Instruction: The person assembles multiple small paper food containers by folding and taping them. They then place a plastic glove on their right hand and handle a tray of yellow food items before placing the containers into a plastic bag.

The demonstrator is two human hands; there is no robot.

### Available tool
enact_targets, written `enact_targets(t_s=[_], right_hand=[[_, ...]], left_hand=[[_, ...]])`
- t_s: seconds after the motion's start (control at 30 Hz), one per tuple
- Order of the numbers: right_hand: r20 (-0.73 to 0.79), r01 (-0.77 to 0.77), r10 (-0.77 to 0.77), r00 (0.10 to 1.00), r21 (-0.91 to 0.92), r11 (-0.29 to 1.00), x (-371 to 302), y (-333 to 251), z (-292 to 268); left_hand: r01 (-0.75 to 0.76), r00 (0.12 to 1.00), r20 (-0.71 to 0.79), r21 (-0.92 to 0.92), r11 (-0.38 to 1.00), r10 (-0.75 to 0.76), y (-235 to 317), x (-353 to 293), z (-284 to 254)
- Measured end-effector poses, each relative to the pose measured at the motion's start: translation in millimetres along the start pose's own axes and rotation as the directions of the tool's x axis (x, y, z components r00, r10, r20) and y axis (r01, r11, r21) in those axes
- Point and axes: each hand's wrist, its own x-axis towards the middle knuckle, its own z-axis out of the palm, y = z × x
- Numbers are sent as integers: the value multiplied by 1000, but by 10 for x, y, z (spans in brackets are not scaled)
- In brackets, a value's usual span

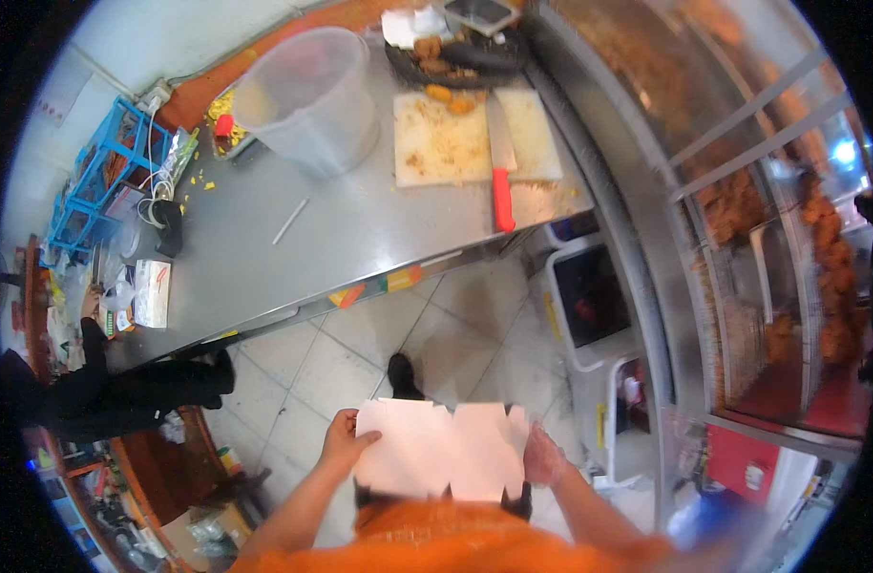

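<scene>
I hold a flat, pale pinkish-white card sheet [441,449] in front of my orange top. Its top edge has notches and flaps, like an unfolded carton. My left hand [341,444] is closed on the sheet's left edge, with the thumb lying over its face. At the opposite edge, my right hand [545,456] grips the sheet; a thin clear glove seems to cover it, and its fingers are partly hidden. Farther off, a knife [501,181] with a red handle lies across a white cutting board [436,143] covered in crumbs.
A steel counter [331,229] stands ahead, bearing a large translucent tub [326,124] and a white pen-like stick [290,221]. Blue racks [102,177] are at left, near another person in black [140,392]. A display case of fried food [742,220] curves along the right, beside bins [594,296].
</scene>
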Motion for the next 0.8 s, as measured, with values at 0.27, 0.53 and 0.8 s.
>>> enact_targets(t_s=[0.27,0.53,0.8], right_hand=[[35,427,-591,806,-725,540,431,-284,2374],[-95,781,-821,563,-264,566,1201,-764,4457],[346,476,-327,879,-635,609,577,163,4661]], left_hand=[[-537,779,-299,134,833,551,1124,882,-1169],[-867,415,-20,295,401,910,2539,558,-1131],[-687,381,223,718,113,897,3045,499,-1369]])
